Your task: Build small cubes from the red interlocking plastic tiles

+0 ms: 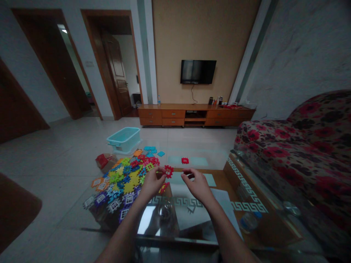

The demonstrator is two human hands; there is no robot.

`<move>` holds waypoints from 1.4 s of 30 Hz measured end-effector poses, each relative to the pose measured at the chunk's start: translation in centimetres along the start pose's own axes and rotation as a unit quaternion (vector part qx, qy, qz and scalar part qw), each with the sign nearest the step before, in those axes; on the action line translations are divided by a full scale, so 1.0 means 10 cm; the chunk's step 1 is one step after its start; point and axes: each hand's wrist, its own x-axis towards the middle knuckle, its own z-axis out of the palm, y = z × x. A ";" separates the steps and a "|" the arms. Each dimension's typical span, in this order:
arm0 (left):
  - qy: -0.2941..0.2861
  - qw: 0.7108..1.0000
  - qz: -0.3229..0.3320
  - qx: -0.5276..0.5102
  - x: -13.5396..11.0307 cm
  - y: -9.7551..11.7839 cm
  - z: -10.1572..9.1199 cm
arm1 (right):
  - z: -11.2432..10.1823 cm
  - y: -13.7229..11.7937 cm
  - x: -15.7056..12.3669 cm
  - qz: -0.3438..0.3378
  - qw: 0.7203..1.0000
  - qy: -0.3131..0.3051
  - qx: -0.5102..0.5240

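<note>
Pinched between the thumb and fingers of my left hand [153, 179] is a red interlocking plastic tile [168, 168] with notched edges, raised above the glass table [192, 237]. My right hand [196, 181] hovers a little to the right of that tile. Its thumb and curled fingers are apart, and nothing shows between them. A second red tile [183, 160] lies by itself on the glass, beyond the gap between my hands. To the left spreads a heap of mixed-colour tiles [134, 179], some shaped like windows. Below my left hand, a red and yellow piece [163, 188] is partly hidden.
A light-blue plastic tub [124, 146] stands past the heap, with a red and brown bag [104, 161] nearby. Under the glass, a bottle with a blue cap [249, 222] shows at right. A floral sofa [274, 138] borders the right side.
</note>
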 end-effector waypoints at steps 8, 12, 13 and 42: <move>-0.040 0.973 -0.049 -0.222 -0.10 0.28 0.14 | -0.04 -0.02 0.03 0.084 0.985 -0.053 0.142; -0.075 0.973 -0.038 -0.214 -0.12 0.34 0.15 | -0.07 -0.07 0.01 0.087 0.978 -0.087 0.167; -0.087 0.973 -0.033 -0.213 -0.12 0.34 0.16 | -0.08 -0.08 0.00 0.084 0.978 -0.095 0.166; 0.014 0.916 0.057 0.397 0.45 -1.13 0.05 | -0.37 0.20 0.01 0.055 0.995 0.026 0.084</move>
